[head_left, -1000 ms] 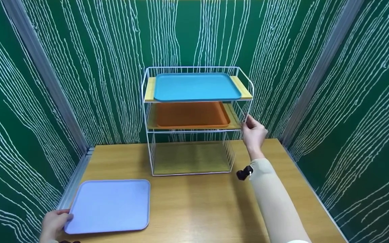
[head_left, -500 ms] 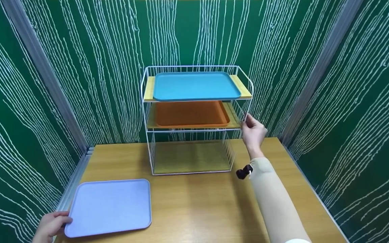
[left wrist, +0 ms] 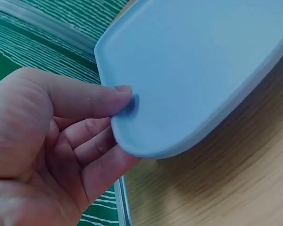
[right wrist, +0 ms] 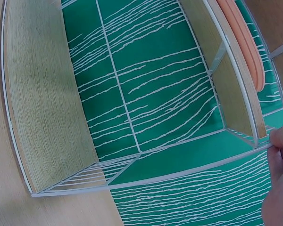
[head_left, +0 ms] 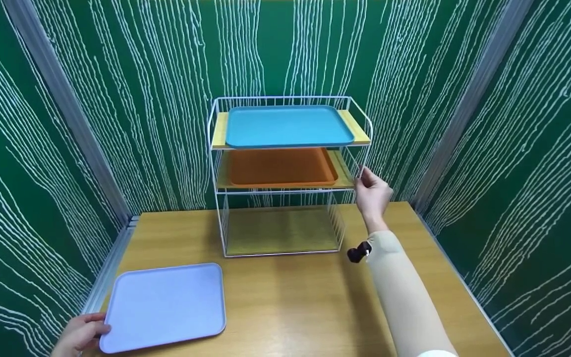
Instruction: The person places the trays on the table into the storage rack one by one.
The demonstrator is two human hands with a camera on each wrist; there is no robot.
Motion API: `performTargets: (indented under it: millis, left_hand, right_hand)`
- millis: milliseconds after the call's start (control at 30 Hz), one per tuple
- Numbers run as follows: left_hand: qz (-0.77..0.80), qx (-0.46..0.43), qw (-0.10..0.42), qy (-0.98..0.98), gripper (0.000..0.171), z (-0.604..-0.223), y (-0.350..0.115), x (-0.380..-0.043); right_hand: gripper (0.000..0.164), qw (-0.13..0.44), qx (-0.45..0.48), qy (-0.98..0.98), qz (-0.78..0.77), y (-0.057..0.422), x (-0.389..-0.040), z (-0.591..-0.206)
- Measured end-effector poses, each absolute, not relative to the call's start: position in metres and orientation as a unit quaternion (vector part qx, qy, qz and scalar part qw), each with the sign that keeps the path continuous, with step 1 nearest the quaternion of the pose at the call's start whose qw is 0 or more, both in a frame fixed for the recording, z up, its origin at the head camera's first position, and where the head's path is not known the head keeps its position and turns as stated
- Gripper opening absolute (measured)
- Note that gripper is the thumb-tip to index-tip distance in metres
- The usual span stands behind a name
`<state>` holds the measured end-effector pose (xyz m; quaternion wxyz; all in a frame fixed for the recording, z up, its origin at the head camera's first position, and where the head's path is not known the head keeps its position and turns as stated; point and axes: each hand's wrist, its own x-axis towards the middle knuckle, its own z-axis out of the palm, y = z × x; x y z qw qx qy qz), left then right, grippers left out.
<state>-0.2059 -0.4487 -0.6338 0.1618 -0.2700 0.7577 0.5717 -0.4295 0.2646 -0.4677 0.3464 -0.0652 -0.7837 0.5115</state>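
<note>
A light blue-violet tray (head_left: 166, 307) is at the front left of the table. My left hand (head_left: 81, 333) pinches its near left corner, thumb on top and fingers beneath, as the left wrist view shows on the tray (left wrist: 193, 70). A white wire shelf rack (head_left: 220, 223) with three wooden boards stands at the back middle. My right hand (head_left: 372, 194) grips the rack's right front upright beside the middle board; in the right wrist view that hand (right wrist: 280, 165) shows only in part. A blue tray (head_left: 288, 126) lies on the top board, an orange tray (head_left: 283, 167) on the middle one.
The rack's bottom board (head_left: 280, 230) bears no tray. Green walls with white wavy lines (head_left: 285, 49) enclose the wooden table (head_left: 285, 297) at the back and both sides. A metal rail (head_left: 104, 277) runs along its left edge.
The left hand has shifted the violet tray slightly right and toward the front, turning it a little. The right hand has kept its grip on the rack, and the rack has not moved.
</note>
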Motion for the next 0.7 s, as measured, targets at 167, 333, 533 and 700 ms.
performTargets:
  millis: [167, 333, 533, 700]
  left_hand:
    - [0.588, -0.284, 0.161, 0.740, 0.077, -0.6329, -0.4458, -0.2097]
    - [0.581, -0.293, 0.158, 0.742, 0.083, -0.6317, -0.4445, -0.2126]
    - [0.589, -0.286, 0.154, 0.740, 0.087, -0.6326, -0.4424, -0.2133]
    - [0.573, -0.280, 0.160, 0.753, 0.086, -0.6366, -0.4455, -0.2113]
  right_hand:
    - [0.036, 0.350, -0.070, -0.785, 0.506, 0.2644, -0.4302, -0.4665]
    - [0.034, 0.347, -0.073, -0.783, 0.511, 0.2646, -0.4289, -0.4650]
    - [0.035, 0.356, -0.071, -0.781, 0.508, 0.2646, -0.4290, -0.4655]
    - [0.035, 0.350, -0.070, -0.787, 0.503, 0.2640, -0.4300, -0.4688]
